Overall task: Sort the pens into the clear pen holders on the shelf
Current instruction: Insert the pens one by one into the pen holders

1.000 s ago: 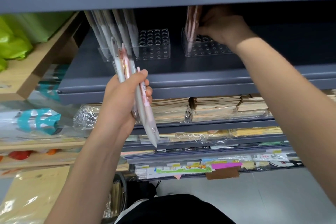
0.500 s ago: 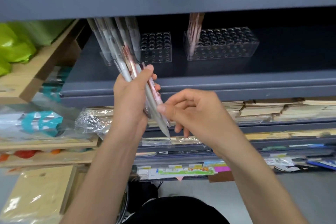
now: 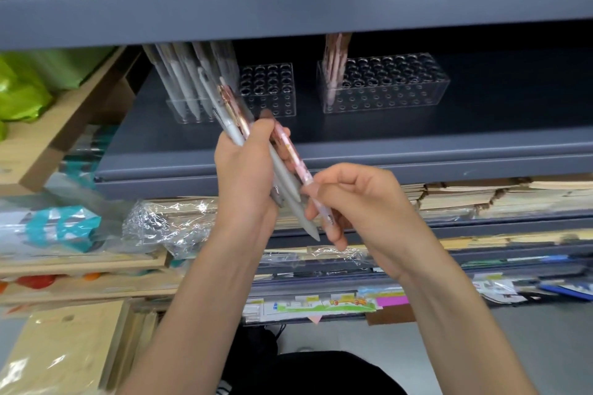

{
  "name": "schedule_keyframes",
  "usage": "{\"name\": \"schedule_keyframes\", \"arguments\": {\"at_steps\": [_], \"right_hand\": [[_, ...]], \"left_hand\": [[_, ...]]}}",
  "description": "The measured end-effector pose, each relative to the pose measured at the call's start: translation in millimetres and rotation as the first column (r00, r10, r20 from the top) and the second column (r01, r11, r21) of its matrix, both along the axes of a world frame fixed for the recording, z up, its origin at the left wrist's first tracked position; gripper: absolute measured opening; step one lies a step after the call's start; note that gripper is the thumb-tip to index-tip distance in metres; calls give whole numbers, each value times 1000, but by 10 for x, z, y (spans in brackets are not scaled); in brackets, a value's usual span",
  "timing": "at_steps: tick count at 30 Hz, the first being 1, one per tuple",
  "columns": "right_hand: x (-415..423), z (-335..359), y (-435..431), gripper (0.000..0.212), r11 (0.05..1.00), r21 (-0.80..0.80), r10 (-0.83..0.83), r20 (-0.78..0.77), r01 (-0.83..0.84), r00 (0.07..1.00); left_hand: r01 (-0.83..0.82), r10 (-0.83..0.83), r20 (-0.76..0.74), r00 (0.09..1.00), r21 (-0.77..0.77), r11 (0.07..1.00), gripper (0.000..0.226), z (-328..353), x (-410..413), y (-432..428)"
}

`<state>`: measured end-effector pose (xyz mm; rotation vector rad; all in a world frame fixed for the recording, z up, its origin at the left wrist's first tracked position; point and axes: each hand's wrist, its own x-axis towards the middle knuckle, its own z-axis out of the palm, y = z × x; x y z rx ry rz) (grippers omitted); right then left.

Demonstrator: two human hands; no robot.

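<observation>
**A:** Which hand has the pink pen?

**B:** Both. The right hand (image 3: 362,212) pinches its lower end between thumb and forefinger, with the other fingers curled beneath. The left hand (image 3: 247,176) is wrapped round the whole bundle of pens (image 3: 234,125), and the pink pen (image 3: 290,154) is on the bundle's right side.

**A:** How does it lie?

**B:** Slanted. Its long axis runs from the pinch up and to the left across the left fingers, top end toward the shelf (image 3: 417,154). It is the outermost pen, so I judge it would slide free down and to the right, along that axis.

**A:** Its look?

**B:** Slim and pale pink with small printed figures, apparently clear near the lower end. A grey pen (image 3: 295,202) lies just beside it.

**A:** And where would it go?

**B:** Behind the shelf's front edge, well back, stands the right pen holder (image 3: 385,86). It has pink pens (image 3: 333,70) upright at its left end and most holes bare. The left pen holder (image 3: 269,90), nearer the shelf's left edge, carries grey ones.
</observation>
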<state>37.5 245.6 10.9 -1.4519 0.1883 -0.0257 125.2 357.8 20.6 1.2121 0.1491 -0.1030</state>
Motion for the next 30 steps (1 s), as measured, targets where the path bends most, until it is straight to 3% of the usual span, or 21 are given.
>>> {"name": "schedule_keyframes", "arguments": {"at_steps": [5, 8, 12, 15, 21, 24, 26, 30], "right_hand": [[-13, -38, -263, 19, 976, 195, 98, 28, -101, 995], [8, -28, -375, 18, 960, 278, 4, 108, -34, 994], [192, 119, -537, 13, 980, 38, -201, 180, 197, 963], [414, 226, -665, 5, 901, -144, -369, 236, 408, 899], [822, 337, -791, 22, 814, -82, -518, 348, 575, 782], [998, 347, -809, 23, 771, -183, -531, 343, 610, 774], [1099, 350, -824, 21, 708, -341, -514, 353, 619, 782], [1170, 372, -850, 22, 437, -700, -385, 421, 564, 821]], "left_hand": [[44, -44, -14, 999, -49, 998, 14, 14, 34, 14], [79, -80, -18, 997, -54, 995, 13, 9, 49, 34], [107, -108, -26, 994, -58, 993, 13, 4, 63, 55], [70, -73, -42, 996, -75, 995, 11, 2, 65, 40], [79, -83, -31, 996, -122, 989, 8, -20, 61, 64], [100, -103, -18, 995, -121, 988, 12, -27, 71, 88], [98, -102, -27, 994, -113, 989, 15, -23, 84, 100], [110, -112, -32, 993, -66, 992, 17, -20, 97, 111]]}}
